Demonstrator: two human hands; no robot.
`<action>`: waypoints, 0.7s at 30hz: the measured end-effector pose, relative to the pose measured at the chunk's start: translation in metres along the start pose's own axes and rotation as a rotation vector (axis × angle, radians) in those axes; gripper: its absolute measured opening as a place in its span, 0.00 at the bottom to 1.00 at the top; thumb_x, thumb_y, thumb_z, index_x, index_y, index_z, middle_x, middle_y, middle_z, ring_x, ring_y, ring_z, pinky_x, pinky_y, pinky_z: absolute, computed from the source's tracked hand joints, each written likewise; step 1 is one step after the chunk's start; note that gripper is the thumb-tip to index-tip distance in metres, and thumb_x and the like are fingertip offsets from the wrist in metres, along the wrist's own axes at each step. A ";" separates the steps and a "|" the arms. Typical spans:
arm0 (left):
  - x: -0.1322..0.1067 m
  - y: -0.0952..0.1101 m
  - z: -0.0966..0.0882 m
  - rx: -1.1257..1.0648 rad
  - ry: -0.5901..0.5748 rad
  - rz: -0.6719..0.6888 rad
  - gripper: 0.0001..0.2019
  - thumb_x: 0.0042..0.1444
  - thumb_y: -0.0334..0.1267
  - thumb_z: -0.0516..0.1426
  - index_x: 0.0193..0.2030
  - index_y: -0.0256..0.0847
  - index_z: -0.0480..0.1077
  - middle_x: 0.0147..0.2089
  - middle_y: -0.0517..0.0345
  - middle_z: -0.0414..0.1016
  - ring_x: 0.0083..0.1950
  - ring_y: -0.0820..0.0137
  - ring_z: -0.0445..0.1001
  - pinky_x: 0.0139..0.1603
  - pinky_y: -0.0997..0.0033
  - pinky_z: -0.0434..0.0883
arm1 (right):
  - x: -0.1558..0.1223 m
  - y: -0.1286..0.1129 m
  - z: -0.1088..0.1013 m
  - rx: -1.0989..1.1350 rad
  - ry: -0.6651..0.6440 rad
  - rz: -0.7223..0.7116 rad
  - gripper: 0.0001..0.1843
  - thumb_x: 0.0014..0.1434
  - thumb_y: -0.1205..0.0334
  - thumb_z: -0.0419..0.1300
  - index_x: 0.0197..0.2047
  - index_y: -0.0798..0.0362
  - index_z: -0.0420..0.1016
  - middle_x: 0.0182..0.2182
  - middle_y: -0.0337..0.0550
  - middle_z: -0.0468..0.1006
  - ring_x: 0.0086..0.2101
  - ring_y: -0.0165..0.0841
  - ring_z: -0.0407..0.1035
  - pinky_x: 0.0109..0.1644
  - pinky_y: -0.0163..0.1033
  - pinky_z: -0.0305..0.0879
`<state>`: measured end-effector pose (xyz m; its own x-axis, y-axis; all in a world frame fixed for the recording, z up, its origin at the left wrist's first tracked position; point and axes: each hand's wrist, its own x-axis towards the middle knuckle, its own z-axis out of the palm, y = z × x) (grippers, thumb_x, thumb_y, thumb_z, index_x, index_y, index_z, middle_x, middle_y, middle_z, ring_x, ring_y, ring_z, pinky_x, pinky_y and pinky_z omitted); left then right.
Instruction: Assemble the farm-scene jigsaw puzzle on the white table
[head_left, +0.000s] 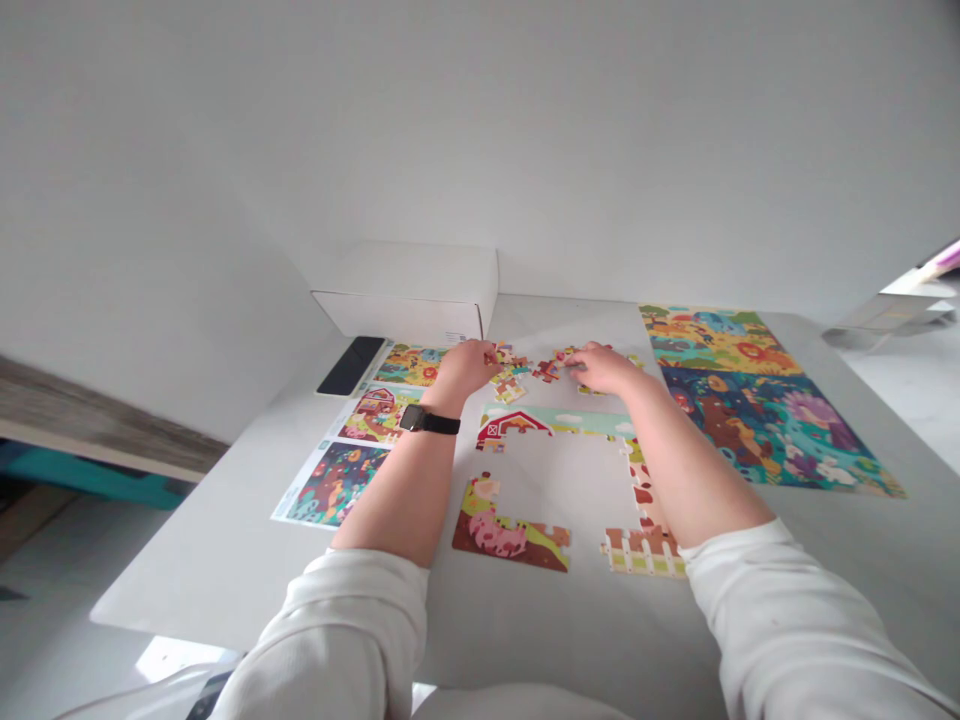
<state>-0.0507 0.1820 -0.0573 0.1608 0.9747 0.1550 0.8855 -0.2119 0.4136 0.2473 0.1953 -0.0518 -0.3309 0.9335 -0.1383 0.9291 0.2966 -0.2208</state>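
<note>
Beyond the partly joined puzzle border, loose jigsaw pieces point(512, 388) lie in a small heap. My left hand point(471, 367), with a black watch on its wrist, is at the heap's left side, its curled fingers closed on a puzzle piece. On the right, my right hand point(604, 369) pinches a puzzle piece point(553, 366) among reddish ones. Nearer to me lies the puzzle border point(555, 418), showing a red barn, a pink pig and a white fence. Its middle is bare table, and gaps show at the left side and the bottom edge. My right forearm covers part of its right side.
A picture sheet point(367, 412) lies left, partly under my left arm, with a dark phone point(352, 366) above it. A white box point(405, 285) stands behind them. Two finished-looking pictures point(750, 400) lie right. The grey table point(225, 520) meets a wall point(570, 150).
</note>
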 end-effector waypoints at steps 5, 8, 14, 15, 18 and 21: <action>-0.007 0.017 -0.001 0.134 -0.180 0.011 0.14 0.47 0.48 0.71 0.35 0.43 0.80 0.40 0.46 0.83 0.43 0.54 0.80 0.42 0.63 0.71 | -0.001 0.000 -0.002 -0.005 -0.013 0.004 0.22 0.71 0.55 0.59 0.65 0.42 0.80 0.61 0.51 0.77 0.55 0.43 0.75 0.62 0.41 0.67; -0.007 0.018 0.007 0.202 -0.249 0.009 0.14 0.46 0.49 0.72 0.31 0.42 0.80 0.39 0.45 0.83 0.43 0.52 0.81 0.40 0.63 0.71 | -0.001 0.001 -0.002 0.005 -0.012 -0.006 0.22 0.71 0.55 0.59 0.65 0.42 0.80 0.61 0.51 0.76 0.55 0.44 0.75 0.61 0.43 0.67; -0.005 0.014 0.012 0.245 -0.284 0.042 0.14 0.45 0.50 0.71 0.33 0.42 0.81 0.37 0.45 0.83 0.43 0.52 0.82 0.40 0.65 0.72 | 0.000 0.002 -0.002 -0.019 -0.022 0.002 0.22 0.71 0.55 0.58 0.66 0.40 0.79 0.62 0.50 0.76 0.55 0.44 0.74 0.62 0.43 0.67; -0.005 0.015 0.011 0.231 -0.284 0.051 0.14 0.45 0.48 0.72 0.33 0.42 0.80 0.37 0.45 0.83 0.43 0.53 0.82 0.40 0.65 0.72 | 0.000 0.002 -0.002 -0.019 -0.019 0.005 0.22 0.71 0.55 0.59 0.66 0.40 0.79 0.62 0.49 0.76 0.55 0.44 0.75 0.62 0.43 0.67; -0.006 0.019 0.007 0.157 -0.216 0.077 0.11 0.46 0.41 0.71 0.35 0.42 0.79 0.37 0.47 0.83 0.42 0.54 0.81 0.41 0.65 0.71 | 0.000 0.002 -0.003 -0.020 -0.005 -0.003 0.22 0.69 0.57 0.60 0.65 0.39 0.80 0.62 0.48 0.77 0.54 0.44 0.76 0.61 0.42 0.67; -0.006 0.025 0.001 0.066 -0.152 0.092 0.04 0.51 0.35 0.66 0.35 0.42 0.78 0.37 0.50 0.83 0.41 0.58 0.80 0.41 0.66 0.70 | -0.001 0.001 -0.008 -0.024 0.003 -0.037 0.23 0.69 0.58 0.60 0.65 0.42 0.81 0.61 0.49 0.79 0.55 0.45 0.76 0.60 0.42 0.68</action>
<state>-0.0289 0.1708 -0.0490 0.3017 0.9521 0.0497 0.8900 -0.2999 0.3434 0.2502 0.1960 -0.0445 -0.3642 0.9226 -0.1273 0.9201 0.3352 -0.2028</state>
